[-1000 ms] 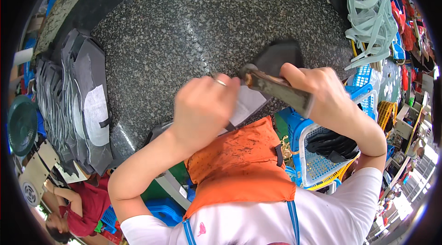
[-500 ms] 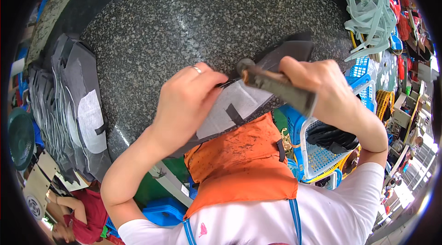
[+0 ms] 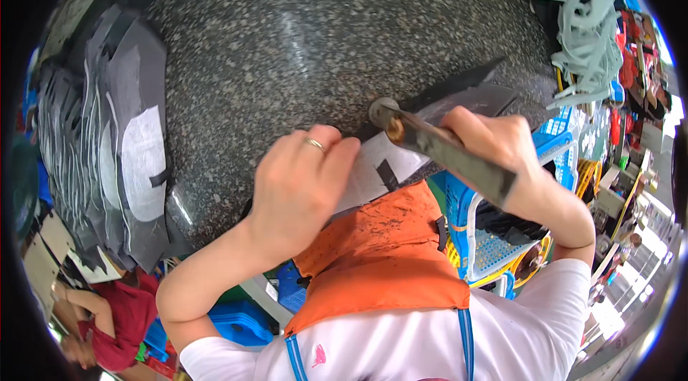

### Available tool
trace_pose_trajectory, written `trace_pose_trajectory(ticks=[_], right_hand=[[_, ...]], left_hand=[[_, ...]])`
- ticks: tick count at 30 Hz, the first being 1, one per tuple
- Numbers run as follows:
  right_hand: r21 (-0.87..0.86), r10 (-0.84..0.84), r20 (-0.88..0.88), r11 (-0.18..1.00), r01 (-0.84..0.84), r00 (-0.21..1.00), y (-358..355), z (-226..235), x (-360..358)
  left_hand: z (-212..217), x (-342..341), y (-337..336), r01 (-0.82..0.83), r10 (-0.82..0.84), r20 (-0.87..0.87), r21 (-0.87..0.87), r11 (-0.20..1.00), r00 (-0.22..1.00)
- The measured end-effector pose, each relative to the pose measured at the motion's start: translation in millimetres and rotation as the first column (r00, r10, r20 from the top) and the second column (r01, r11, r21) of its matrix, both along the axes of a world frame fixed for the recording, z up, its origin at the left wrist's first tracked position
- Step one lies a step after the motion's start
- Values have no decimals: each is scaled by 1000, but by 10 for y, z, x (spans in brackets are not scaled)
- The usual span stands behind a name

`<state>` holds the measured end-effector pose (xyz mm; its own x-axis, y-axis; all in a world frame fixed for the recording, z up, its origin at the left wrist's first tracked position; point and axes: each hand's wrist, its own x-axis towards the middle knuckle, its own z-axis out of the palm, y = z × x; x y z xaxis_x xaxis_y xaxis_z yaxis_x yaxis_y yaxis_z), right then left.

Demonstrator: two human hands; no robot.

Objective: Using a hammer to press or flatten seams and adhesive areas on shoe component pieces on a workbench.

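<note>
A mottled, round-headed hammer [image 3: 450, 154] slants over pale-faced grey sheeting [image 3: 367, 175].

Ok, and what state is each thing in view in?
Left hand: bent, at the piece; grip hidden
Right hand: closed on the hammer
Hammer: held, contact unclear
Piece: pale patch facing up
Stack: overlapping layers
Strips: tangled
Basket: partly filled
Apron: worn, stained
Ring: worn

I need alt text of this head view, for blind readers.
A right hand holds a dark round-headed hammer at the edge of a flat grey piece with a white patch; the left hand touches it, at a speckled stone table.
</note>
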<state>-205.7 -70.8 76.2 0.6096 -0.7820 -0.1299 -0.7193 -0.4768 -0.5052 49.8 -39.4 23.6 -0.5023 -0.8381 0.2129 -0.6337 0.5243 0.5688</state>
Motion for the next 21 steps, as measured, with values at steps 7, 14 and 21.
trace_pose_trajectory(ticks=[7,14,21], right_hand=[[-18,94,24,995,-94,995,46,2,256],[-75,235,-110,967,-243,966,73,35,494],[-175,370,-224,895,-411,902,175,-17,683]], left_hand=[[-86,161,213,-79,75,-57,-70,994,996],[-182,334,363,-69,58,-87,-125,990,994],[-161,417,554,-104,87,-79,-237,966,993]])
